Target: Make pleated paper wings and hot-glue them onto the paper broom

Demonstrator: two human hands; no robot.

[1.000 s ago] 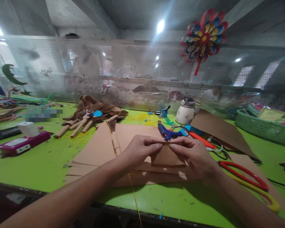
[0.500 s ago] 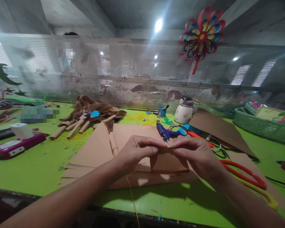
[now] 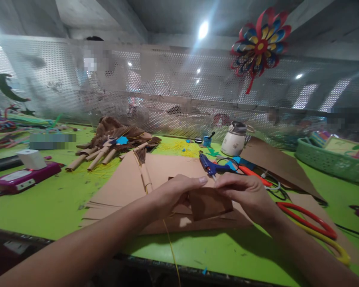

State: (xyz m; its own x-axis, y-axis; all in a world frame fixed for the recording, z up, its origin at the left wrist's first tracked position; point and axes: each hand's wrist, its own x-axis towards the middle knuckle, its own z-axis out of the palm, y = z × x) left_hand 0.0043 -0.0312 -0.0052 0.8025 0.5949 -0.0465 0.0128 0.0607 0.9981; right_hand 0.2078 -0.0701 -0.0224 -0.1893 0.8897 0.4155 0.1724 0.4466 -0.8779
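A small piece of brown paper (image 3: 212, 202) is held between my two hands, above a stack of brown paper sheets (image 3: 119, 187). My left hand (image 3: 179, 193) is closed on its left part, thumb along the top. At the upper right edge, my right hand (image 3: 242, 189) pinches the paper between thumb and fingers. Just beyond the fingers lies a blue glue gun (image 3: 208, 164), its nozzle pointing toward me. A miniature paper broom (image 3: 144, 171) with a fringed end rests on the stack left of my hands, beside a yellow string (image 3: 171, 247).
Several paper brooms (image 3: 104, 149) are piled at the back left. A white bottle (image 3: 233, 139) stands at the back, with a green basket (image 3: 326, 165) at the far right. Large scissors with red and yellow handles (image 3: 308, 219) lie right of my right arm. A purple device (image 3: 26, 177) sits at left.
My left hand has turned, and its thumb now lies along the top of the paper instead of pinching the edge. The paper's left part has tilted; my right hand keeps its pinch.
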